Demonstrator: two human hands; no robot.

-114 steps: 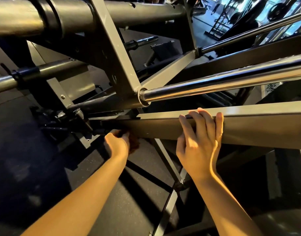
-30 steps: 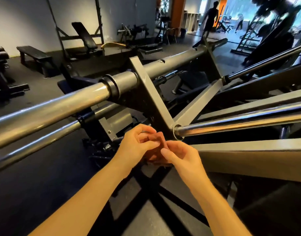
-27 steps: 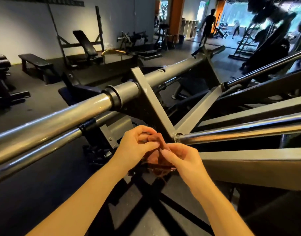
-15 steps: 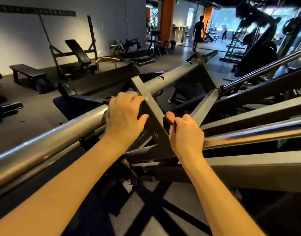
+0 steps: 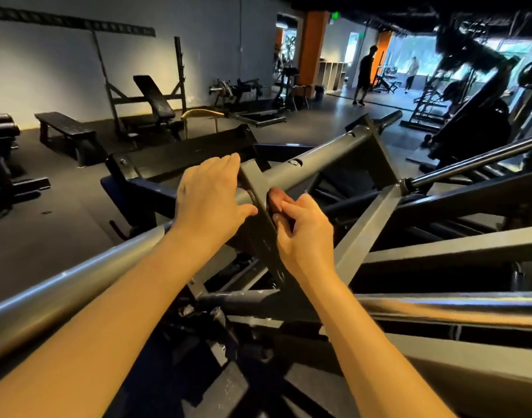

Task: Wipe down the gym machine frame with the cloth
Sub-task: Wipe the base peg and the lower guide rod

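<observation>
Two hands on the frame. Right fingers curl, pinching a brownish cloth against the right face of the flat grey plate. Left fingers lie straight and together over the round crossbar, thumb touching the plate. Right hand knuckles-up, left hand palm-down, both forearms bare and extended.

Single cam, head-worn, wide-angle; faces fwd & down along both forearms; left hand and right hand sit mid-view, near the lens, w/ the frame plate between them; beyond the hands, far off, bench and gym floor stretch to the back wall; edges bend w/ lens distortion.
</observation>
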